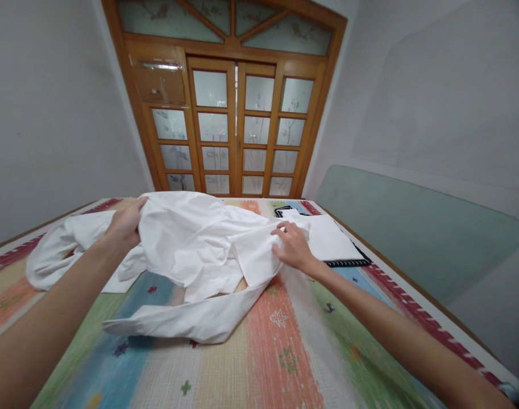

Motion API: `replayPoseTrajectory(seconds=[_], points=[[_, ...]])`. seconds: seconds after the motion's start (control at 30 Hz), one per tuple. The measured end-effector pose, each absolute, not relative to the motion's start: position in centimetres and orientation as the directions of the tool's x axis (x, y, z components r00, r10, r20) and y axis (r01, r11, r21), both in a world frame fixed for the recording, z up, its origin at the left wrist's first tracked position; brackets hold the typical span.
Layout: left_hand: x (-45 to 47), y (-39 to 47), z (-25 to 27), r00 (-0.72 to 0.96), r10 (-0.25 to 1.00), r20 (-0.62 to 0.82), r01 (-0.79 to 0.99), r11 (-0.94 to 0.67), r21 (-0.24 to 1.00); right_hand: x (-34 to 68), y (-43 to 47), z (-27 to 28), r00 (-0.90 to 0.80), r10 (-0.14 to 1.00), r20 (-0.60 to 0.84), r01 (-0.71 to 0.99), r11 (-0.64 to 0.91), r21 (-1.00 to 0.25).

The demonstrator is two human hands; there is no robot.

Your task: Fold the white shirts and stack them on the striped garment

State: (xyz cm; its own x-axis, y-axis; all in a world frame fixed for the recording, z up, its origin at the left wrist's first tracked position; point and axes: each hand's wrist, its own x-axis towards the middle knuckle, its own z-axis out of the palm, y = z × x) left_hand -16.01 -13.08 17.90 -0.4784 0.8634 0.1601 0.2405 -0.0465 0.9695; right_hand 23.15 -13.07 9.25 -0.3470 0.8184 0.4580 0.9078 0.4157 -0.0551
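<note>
Background: wood-framed glass doors (236,125) beyond a striped cover (225,375).
White cloth (186,238): bunched, partly lifted above the cover.
Left hand (127,223): grips its left edge.
Right hand (292,245): pinches its right side.

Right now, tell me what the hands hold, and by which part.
Crumpled white cloth: left hand grips its upper left edge; right hand, its right side.

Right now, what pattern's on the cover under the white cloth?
The cover has blue, cream, orange and green stripes with small motifs, clearest in the head view.
</note>
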Motion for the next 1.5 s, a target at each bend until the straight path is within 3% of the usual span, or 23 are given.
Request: replayPoseTrajectory(seconds=[0.07,0.2,0.27,0.33,0.4,0.5,0.7,0.83,0.93,1.1,1.2,1.37,1.5], points=[[-15.0,-13.9,19.4,-0.440,0.890,0.122,0.048,-0.113,0.992,21.6,-15.3,8.8,-0.481,0.815,0.323,0.855,0.517,-0.031],[-12.3,-16.2,21.9,-0.421,0.844,0.331,-0.031,-0.379,0.925,20.0,-17.9,7.8,-0.530,0.848,0.014,0.848,0.530,-0.008],[-10.7,-17.2,22.2,-0.341,0.844,0.414,0.095,-0.407,0.909,19.7,-18.3,7.3,-0.508,0.857,-0.080,0.861,0.507,-0.037],[-9.2,-17.8,21.4,-0.198,0.861,0.469,0.357,-0.382,0.852,19.7,-18.4,6.8,-0.478,0.867,-0.138,0.878,0.470,-0.084],[-7.8,-17.9,19.7,-0.029,0.854,0.519,0.672,-0.368,0.643,19.7,-18.4,6.3,-0.457,0.877,-0.151,0.887,0.437,-0.148],[-5.7,-17.2,16.0,0.136,0.855,0.500,0.871,-0.344,0.352,19.8,-18.4,5.2,-0.495,0.865,-0.080,0.841,0.453,-0.297],[-1.6,-14.5,9.3,0.389,0.909,0.150,0.914,-0.401,0.058,19.3,-19.0,3.8,-0.565,0.821,0.080,0.667,0.512,-0.541],[-0.8,-12.6,7.6,0.424,0.905,-0.011,0.905,-0.424,-0.019,19.9,-19.1,5.3,-0.576,0.794,0.191,0.585,0.564,-0.582],[-1.7,-11.8,7.2,0.388,0.920,-0.053,0.919,-0.390,-0.051,21.6,-18.8,8.3,-0.504,0.810,0.302,0.600,0.579,-0.552],[-4.0,-11.9,6.4,0.371,0.928,-0.042,0.927,-0.372,-0.033,26.3,-16.5,14.4,-0.334,0.781,0.527,0.762,0.553,-0.337],[-4.4,-12.2,5.9,0.336,0.942,-0.016,0.942,-0.336,-0.022,29.7,-14.4,16.6,-0.166,0.721,0.672,0.873,0.425,-0.241],[-4.1,-12.5,5.7,0.301,0.948,0.107,0.954,-0.300,-0.026,34.1,-10.8,17.8,0.076,0.558,0.826,0.917,0.287,-0.278],[-3.4,-12.6,6.1,0.372,0.917,0.147,0.928,-0.365,-0.072,34.8,-8.4,18.6,0.121,0.545,0.830,0.929,0.233,-0.288]])
